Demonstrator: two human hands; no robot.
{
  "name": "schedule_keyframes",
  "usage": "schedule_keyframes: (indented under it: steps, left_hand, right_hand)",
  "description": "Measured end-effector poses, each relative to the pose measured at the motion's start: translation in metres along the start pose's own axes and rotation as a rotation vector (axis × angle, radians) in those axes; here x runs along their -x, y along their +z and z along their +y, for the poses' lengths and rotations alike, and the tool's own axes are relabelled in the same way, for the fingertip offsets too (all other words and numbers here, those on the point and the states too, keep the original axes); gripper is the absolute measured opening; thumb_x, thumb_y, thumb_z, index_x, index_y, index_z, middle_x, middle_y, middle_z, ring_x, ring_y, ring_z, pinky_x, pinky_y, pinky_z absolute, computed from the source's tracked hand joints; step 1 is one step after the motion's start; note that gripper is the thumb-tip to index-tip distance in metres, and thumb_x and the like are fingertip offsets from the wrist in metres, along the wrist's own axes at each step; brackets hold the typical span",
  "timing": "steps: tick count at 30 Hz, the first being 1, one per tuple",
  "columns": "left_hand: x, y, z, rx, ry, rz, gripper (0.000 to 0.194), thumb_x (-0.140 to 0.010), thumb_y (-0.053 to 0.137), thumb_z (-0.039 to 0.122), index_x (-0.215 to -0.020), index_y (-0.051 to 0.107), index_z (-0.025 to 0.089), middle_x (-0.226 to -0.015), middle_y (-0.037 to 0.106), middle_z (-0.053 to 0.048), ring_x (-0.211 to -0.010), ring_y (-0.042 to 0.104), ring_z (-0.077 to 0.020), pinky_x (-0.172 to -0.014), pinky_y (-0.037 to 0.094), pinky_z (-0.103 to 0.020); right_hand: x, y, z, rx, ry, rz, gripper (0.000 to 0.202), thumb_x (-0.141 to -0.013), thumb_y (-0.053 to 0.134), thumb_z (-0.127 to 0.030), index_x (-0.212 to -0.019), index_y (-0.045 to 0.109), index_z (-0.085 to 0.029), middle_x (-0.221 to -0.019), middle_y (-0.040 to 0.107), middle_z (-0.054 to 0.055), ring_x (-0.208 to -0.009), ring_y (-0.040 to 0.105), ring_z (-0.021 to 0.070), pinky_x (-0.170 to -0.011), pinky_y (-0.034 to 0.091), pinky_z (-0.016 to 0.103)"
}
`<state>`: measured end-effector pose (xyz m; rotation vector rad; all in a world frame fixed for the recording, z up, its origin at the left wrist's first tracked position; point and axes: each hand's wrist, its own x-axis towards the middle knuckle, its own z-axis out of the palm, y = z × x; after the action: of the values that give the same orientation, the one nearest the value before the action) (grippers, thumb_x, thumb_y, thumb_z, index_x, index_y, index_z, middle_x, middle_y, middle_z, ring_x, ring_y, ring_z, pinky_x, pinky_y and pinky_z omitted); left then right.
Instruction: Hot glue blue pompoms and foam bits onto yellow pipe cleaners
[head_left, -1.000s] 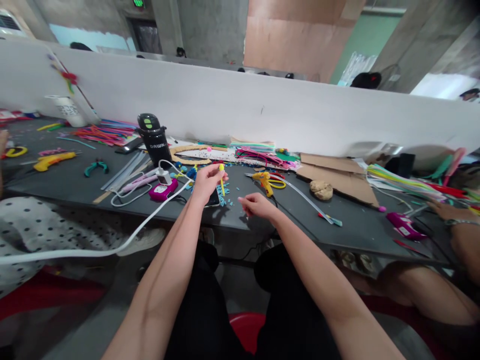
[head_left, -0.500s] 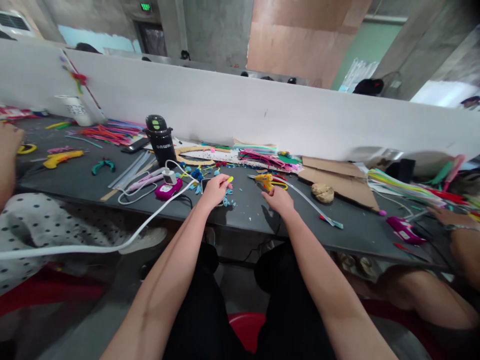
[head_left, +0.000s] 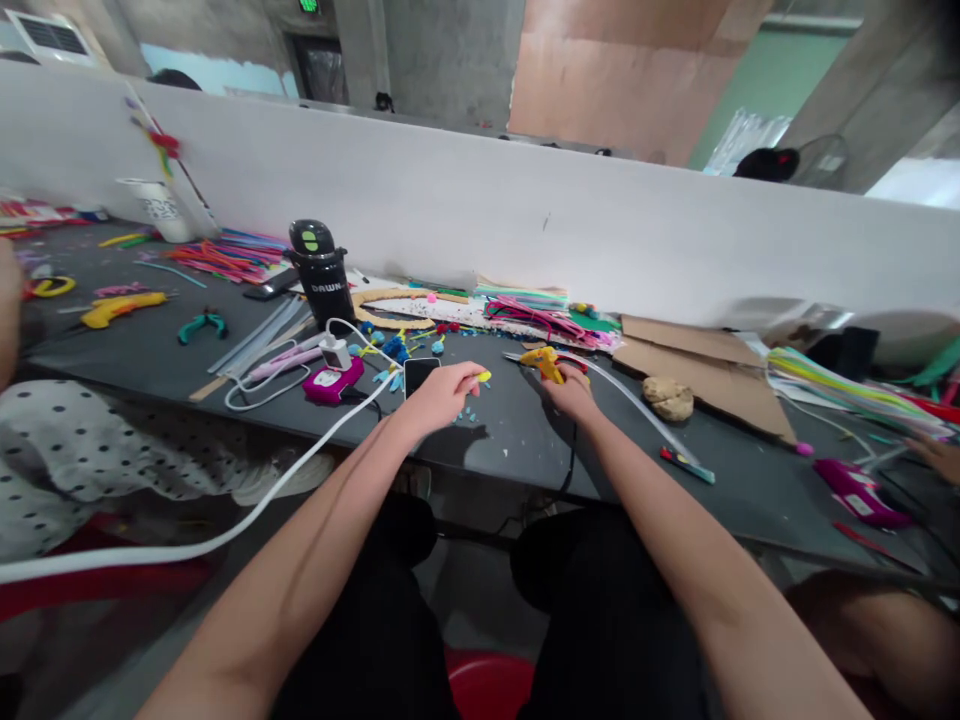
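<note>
Grey worktable point(head_left: 517, 415), mid-frame: my left hand point(head_left: 447, 389) pinches small yellow piece point(head_left: 484, 377) at centre; my right hand point(head_left: 573, 393) grips yellow glue gun point(head_left: 541, 361), just right. Best, I judge: steady wrist, gun clear of left hand.

Lighting's pretty soft, wall point(head_left: 420, 195) bright enough, murky under the desk point(head_left: 499, 405). Left hand point(head_left: 444, 395) drops a soft shadow on it. Edges are stretched and kinda smeary, top right corner's gone dark.
</note>
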<state>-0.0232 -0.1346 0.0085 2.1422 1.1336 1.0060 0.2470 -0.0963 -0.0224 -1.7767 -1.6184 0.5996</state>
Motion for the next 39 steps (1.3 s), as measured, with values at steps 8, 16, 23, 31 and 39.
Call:
schedule_keyframes:
  steps: [8, 16, 23, 31, 39]
  left_hand:
    - [-0.038, -0.007, -0.057, -0.078, -0.044, -0.059, 0.022, -0.084, 0.059, 0.032, -0.1, 0.069, 0.02, -0.078, 0.074, -0.004, -0.068, 0.065, -0.0184, -0.064, 0.041, -0.026]
    - [-0.094, 0.0, -0.085, -0.336, 0.224, -0.179, 0.021, -0.089, 0.06, 0.032, -0.085, 0.074, 0.018, -0.079, 0.072, -0.004, -0.071, 0.063, -0.0158, -0.067, 0.04, -0.024]
    - [-0.088, 0.001, -0.1, -0.387, 0.253, -0.245, 0.027, -0.096, 0.048, 0.031, -0.101, 0.071, 0.016, -0.085, 0.065, -0.005, -0.075, 0.06, -0.0145, -0.068, 0.041, -0.023]
    - [-0.074, 0.006, -0.098, -0.389, 0.208, -0.204, 0.024, -0.097, 0.047, 0.028, -0.089, 0.066, 0.015, -0.075, 0.06, -0.002, -0.07, 0.054, -0.0125, -0.064, 0.037, -0.023]
    - [-0.072, 0.007, -0.088, -0.386, 0.16, -0.204, 0.02, -0.096, 0.047, 0.023, -0.088, 0.064, 0.015, -0.075, 0.06, -0.002, -0.069, 0.052, -0.0124, -0.064, 0.037, -0.024]
  right_hand:
    - [-0.012, 0.014, 0.013, -0.434, -0.05, -0.286, 0.026, -0.078, 0.067, -0.042, -0.09, 0.064, -0.02, -0.055, 0.056, -0.001, -0.047, 0.051, 0.0145, -0.048, 0.043, 0.031]
    - [-0.03, 0.039, 0.006, -0.592, 0.046, -0.304, 0.028, -0.078, 0.072, -0.047, -0.079, 0.068, -0.019, -0.073, 0.066, 0.003, -0.064, 0.058, 0.0145, -0.059, 0.048, 0.027]
    - [-0.019, 0.035, 0.018, -0.488, 0.072, -0.304, 0.025, -0.079, 0.072, -0.047, -0.09, 0.072, -0.025, -0.087, 0.073, 0.002, -0.08, 0.067, 0.0196, -0.073, 0.055, 0.03]
    - [-0.008, 0.029, 0.017, -0.304, 0.026, -0.328, 0.023, -0.078, 0.069, -0.049, -0.081, 0.072, -0.027, -0.076, 0.072, 0.003, -0.072, 0.068, 0.0228, -0.056, 0.057, 0.029]
    - [-0.008, 0.031, 0.02, -0.261, -0.037, -0.275, 0.023, -0.078, 0.069, -0.046, -0.091, 0.075, -0.028, -0.078, 0.074, 0.002, -0.072, 0.072, 0.0234, -0.062, 0.062, 0.032]
